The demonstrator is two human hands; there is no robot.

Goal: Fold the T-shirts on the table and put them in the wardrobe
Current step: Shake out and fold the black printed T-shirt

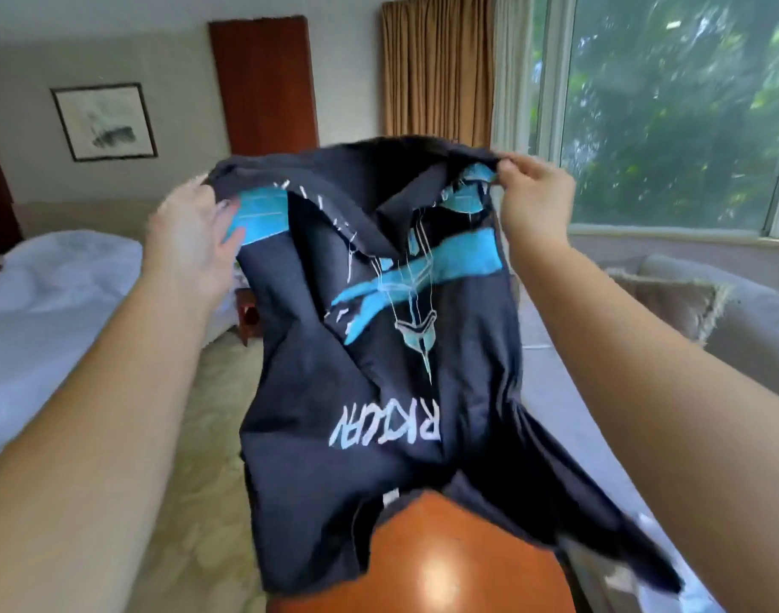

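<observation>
You have two bare hands in view, a left hand (188, 241) and a right hand (535, 190). You have one dark navy T-shirt with turquoise and white print (378, 404), one glossy reddish-brown wooden desk (445, 572), one white-covered bed (60, 294), one black-framed picture (104, 121) and one fringed beige cushion (670, 303).

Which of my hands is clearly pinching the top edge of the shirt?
Your right hand, on the window side: its curled fingers pinch the top edge of the T-shirt. Your left hand is blurred, fingers straighter against the cloth, grip unclear.
</observation>
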